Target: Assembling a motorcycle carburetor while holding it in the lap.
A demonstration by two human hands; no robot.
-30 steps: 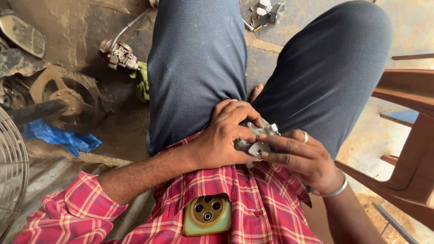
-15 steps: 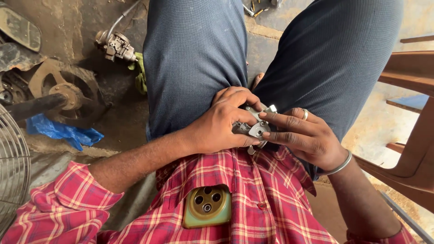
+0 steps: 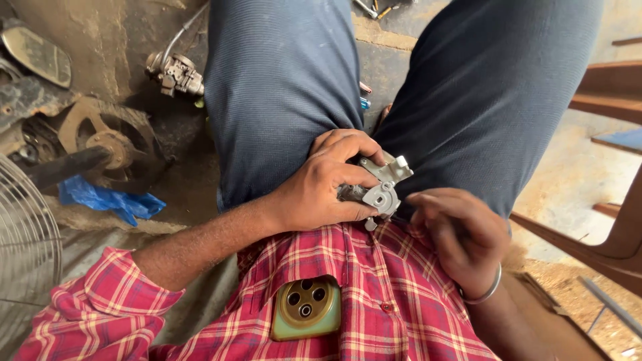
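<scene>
Your left hand [image 3: 321, 190] stays clamped around the grey metal part [image 3: 378, 187] at frame centre, against your lap. Your right hand [image 3: 461, 234] has just let go and hangs beside it, fingers loosely curled, so the left alone carries it.

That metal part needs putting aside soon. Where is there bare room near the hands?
Bare floor lies right of the right thigh, before the wooden chair. The left is crowded: pulley wheel, blue rag, fan grille. The left hand holds the metal part; the right hand hovers beside it.
</scene>
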